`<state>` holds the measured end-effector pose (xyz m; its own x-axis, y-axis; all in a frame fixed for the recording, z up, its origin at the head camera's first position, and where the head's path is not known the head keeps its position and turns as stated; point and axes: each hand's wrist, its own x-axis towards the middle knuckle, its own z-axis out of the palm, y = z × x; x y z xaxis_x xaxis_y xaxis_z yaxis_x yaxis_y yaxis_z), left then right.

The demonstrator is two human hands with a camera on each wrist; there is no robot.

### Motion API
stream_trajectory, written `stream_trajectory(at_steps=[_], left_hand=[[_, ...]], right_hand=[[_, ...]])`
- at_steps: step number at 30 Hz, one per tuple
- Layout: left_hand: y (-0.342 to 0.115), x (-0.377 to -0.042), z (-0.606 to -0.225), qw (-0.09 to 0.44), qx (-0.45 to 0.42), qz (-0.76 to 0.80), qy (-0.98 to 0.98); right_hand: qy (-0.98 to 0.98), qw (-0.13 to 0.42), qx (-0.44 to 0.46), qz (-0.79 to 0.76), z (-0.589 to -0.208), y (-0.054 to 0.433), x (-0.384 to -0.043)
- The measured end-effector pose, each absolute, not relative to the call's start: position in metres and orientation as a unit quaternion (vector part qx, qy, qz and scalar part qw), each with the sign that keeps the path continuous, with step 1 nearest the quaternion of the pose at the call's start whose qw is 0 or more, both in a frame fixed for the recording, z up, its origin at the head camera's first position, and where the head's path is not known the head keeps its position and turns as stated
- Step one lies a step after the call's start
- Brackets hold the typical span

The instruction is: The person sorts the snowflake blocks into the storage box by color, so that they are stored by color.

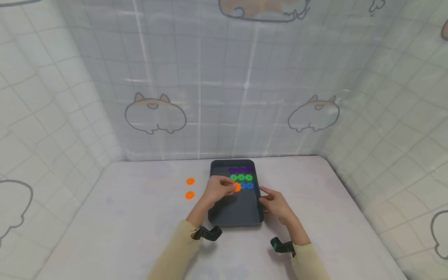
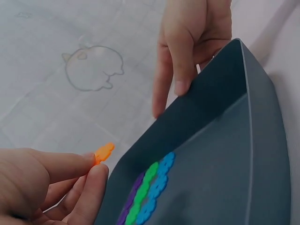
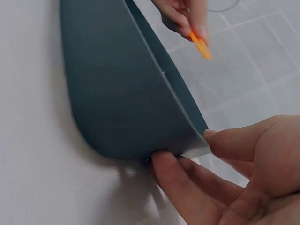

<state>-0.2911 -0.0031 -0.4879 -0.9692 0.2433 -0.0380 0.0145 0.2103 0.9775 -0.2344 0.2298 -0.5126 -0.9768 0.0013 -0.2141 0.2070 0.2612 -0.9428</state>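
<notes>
My left hand (image 1: 217, 189) pinches an orange flower-shaped disc (image 1: 237, 187) between thumb and fingertips, above the dark grey tray (image 1: 236, 213). In the left wrist view that orange disc (image 2: 104, 152) is held on edge, clear of the tray floor. Inside the tray lie rows of matching discs: purple (image 1: 239, 170) at the far end, then green (image 1: 241, 177), then blue (image 1: 250, 186), partly hidden behind the orange one. My right hand (image 1: 277, 204) grips the tray's right side; its thumb is at the rim and its fingers (image 3: 176, 187) lie against the outer wall.
Two more orange discs (image 1: 190, 181) lie on the white table (image 1: 140, 217), left of the tray. A pale grid-patterned curtain with cartoon drawings (image 1: 155, 114) rises behind the table and on both sides. Each wrist carries a dark band (image 1: 209, 233).
</notes>
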Motion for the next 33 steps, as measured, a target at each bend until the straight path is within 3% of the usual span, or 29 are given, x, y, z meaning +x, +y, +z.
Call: stream_trajectory(at_steps=[21,33], left_hand=[[0.04,-0.295,-0.506,0.089,0.057,0.632,0.767],[0.062,-0.296,-0.506,0.138,0.007,0.665,0.734]], right_hand=[[0.805,0.074,0.039,-0.587,-0.515,0.232,-0.233],[0.801,0.07,0.041,-0.593,-0.517,0.232,-0.232]])
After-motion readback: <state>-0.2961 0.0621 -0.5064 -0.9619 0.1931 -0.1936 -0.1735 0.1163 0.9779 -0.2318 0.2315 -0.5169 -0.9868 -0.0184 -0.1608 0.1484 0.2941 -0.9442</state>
